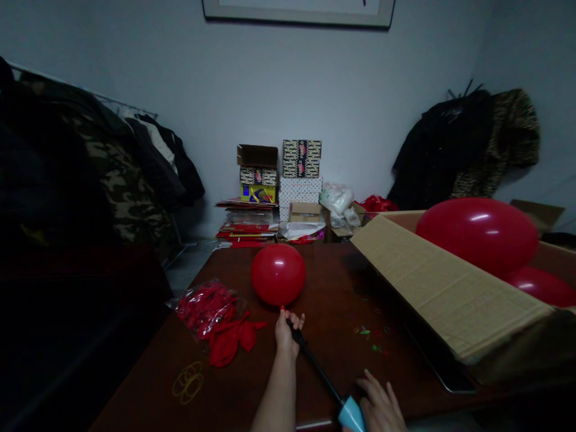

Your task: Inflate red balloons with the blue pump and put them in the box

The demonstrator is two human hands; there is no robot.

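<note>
A small red balloon (278,274), partly blown up, sits on the tip of a hand pump (317,371) with a black rod and a light blue body. My left hand (287,332) pinches the balloon's neck onto the pump nozzle, fingers closed. At the bottom edge my right hand (380,409) rests against the blue pump body, with its fingers showing spread over it. Both hands are above a dark brown table (324,300).
A clear bag of flat red balloons (204,303) and loose ones (231,339) lie to the left, with yellow rubber bands (188,381) nearer. A large cardboard box (445,288) on the right holds inflated red balloons (477,234). Small coloured bands (366,333) dot the table. Stacked boxes (281,186) stand by the wall.
</note>
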